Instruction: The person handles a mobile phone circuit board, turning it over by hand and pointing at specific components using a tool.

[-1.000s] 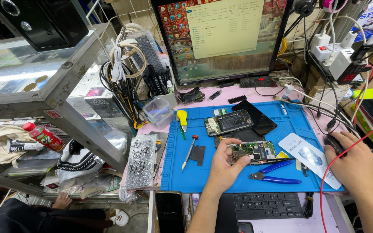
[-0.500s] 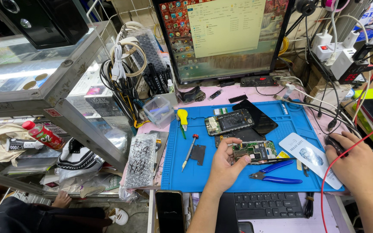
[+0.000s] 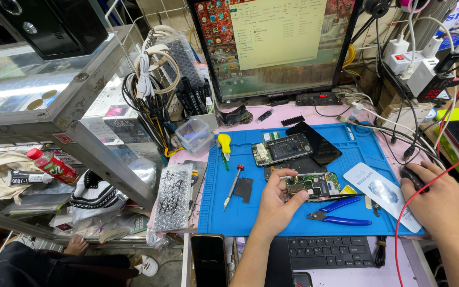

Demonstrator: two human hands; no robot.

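My left hand [image 3: 277, 206] rests on the blue work mat [image 3: 224, 212] and pinches the left end of a green circuit board [image 3: 314, 184]. My right hand [image 3: 435, 197] lies over a black computer mouse [image 3: 411, 175] at the mat's right edge. An opened phone body [image 3: 281, 149] and a black screen panel [image 3: 319, 141] lie just beyond the board. Blue-handled cutters [image 3: 341, 211] sit to the right of my left hand. A white card [image 3: 381, 192] lies between the cutters and my right hand.
A monitor [image 3: 274, 42] stands at the back. A yellow-handled screwdriver [image 3: 224, 146] and a red-tipped screwdriver [image 3: 233, 183] lie on the mat's left. A black keyboard [image 3: 330, 251] and a dark phone [image 3: 208, 260] sit at the near edge. Red wire [image 3: 426, 191] crosses my right hand; a glass shelf [image 3: 38, 79] fills the left.
Both hands stay where they were, the left on the circuit board and the right on the mouse. The window on the monitor looks slightly different.
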